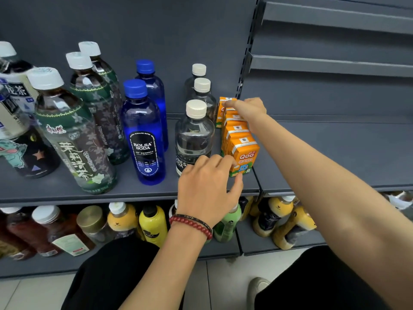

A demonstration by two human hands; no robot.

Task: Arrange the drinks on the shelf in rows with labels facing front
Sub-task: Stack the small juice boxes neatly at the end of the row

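Pale tiled floor [33,294], one shoe [259,286]

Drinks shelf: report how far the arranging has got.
Done: green tea bottles, blue soda bottles and clear bottles each stand in a front-to-back row; the front blue label faces forward. In hand: the orange cartons, with the left hand gripping the front one and the right hand touching the back one. Left: the front clear bottle's label looks turned aside, and the bottles at the far left look unsorted.

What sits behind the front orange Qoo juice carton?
More orange cartons line up behind the front orange Qoo juice carton; the right hand reaches over the rear ones, hiding part of the row.
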